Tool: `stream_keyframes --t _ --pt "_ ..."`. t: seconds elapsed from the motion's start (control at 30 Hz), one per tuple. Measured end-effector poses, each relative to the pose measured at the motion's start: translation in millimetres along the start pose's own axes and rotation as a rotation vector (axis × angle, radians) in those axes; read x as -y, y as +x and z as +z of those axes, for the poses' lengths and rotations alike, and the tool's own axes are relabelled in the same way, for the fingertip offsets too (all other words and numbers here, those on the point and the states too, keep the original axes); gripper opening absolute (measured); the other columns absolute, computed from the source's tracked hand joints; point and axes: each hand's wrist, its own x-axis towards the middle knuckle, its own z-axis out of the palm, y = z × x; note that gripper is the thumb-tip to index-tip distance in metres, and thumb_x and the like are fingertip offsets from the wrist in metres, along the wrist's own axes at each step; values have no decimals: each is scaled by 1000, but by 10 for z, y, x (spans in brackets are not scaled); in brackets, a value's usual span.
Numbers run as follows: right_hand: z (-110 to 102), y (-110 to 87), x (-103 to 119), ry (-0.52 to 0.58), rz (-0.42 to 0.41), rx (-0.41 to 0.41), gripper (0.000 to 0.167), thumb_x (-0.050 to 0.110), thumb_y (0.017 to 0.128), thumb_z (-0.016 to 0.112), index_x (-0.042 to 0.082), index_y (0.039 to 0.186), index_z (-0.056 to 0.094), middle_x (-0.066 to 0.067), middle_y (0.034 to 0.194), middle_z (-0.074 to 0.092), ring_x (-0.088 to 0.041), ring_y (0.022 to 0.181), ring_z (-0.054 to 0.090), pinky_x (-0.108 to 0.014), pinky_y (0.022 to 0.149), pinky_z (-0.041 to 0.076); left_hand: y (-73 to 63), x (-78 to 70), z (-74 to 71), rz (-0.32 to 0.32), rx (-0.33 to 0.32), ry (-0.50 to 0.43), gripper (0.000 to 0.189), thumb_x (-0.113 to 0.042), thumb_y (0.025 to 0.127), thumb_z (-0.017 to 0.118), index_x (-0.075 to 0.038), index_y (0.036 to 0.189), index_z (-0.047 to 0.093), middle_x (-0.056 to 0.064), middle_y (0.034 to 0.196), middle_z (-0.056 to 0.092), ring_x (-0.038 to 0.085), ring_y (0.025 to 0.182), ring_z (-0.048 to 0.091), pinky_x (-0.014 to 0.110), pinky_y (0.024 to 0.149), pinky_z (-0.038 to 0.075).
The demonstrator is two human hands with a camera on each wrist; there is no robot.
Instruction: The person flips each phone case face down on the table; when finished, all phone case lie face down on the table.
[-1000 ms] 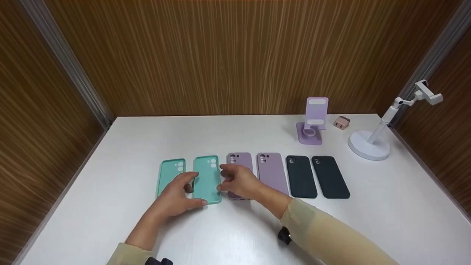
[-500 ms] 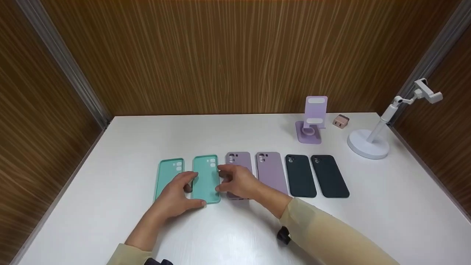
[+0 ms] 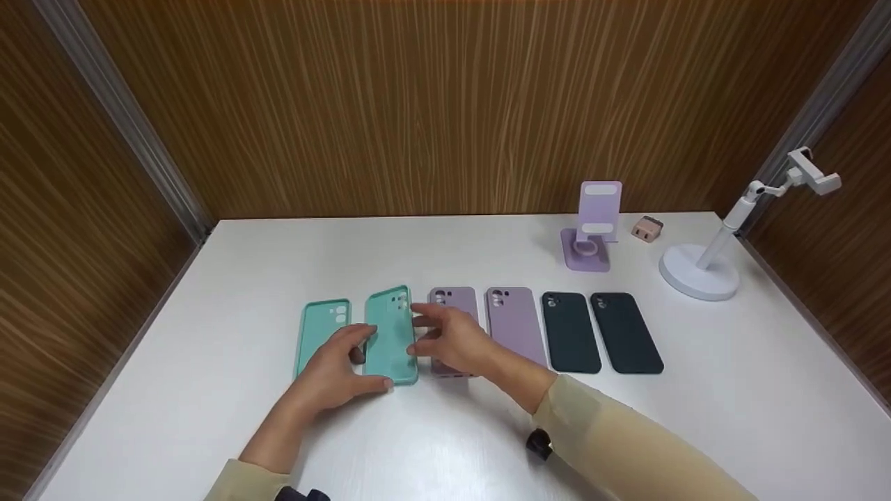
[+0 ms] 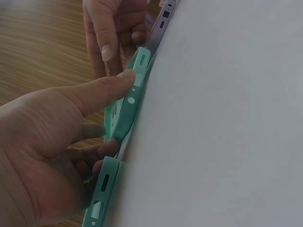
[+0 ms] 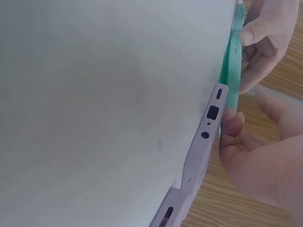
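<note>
Six phone cases lie in a row on the white table [image 3: 452,438]. The second teal case [image 3: 390,334] is tilted, its far end raised off the table. My left hand [image 3: 351,365] grips its near left corner, thumb on the bottom edge [image 4: 130,101]. My right hand [image 3: 424,334] pinches its right edge [image 5: 232,80]. Another teal case [image 3: 317,330] lies flat to the left. A purple case [image 3: 456,299] lies partly under my right hand.
Right of my hands lie a second purple case [image 3: 514,323] and two dark cases [image 3: 569,332], [image 3: 625,332]. At the back right stand a purple phone stand [image 3: 592,229], a small pink charger [image 3: 647,229] and a white clamp stand [image 3: 699,271]. Wood panels wall the table.
The second teal case lay flat before; its far end has now risen and it tilts between my hands. The hands have hardly shifted.
</note>
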Motion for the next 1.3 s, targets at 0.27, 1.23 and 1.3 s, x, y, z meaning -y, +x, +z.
stream_keyframes --t 0.27,1.23,1.3 --pt "70 -58 22 205 5 -27 77 5 96 78 7 163 41 -17 156 53 -33 124 67 -37 96 59 29 -20 -28 -31 28 -22 92 -33 76 98 -10 154 54 9 138 58 25 109 55 44 93 50" --pt "21 8 -43 332 159 -126 66 2 96 77 1 155 48 -15 110 73 -25 98 75 -40 86 63 -69 -378 -30 -21 58 -27 87 -35 83 94 -15 157 53 6 151 58 26 124 61 47 98 55" --pt "15 0 -38 331 155 -121 66 2 96 77 1 155 48 -14 111 73 -25 99 75 -40 87 62 -56 -409 0 -2 80 -14 88 -35 83 93 -15 158 51 8 152 57 29 128 61 49 103 54"
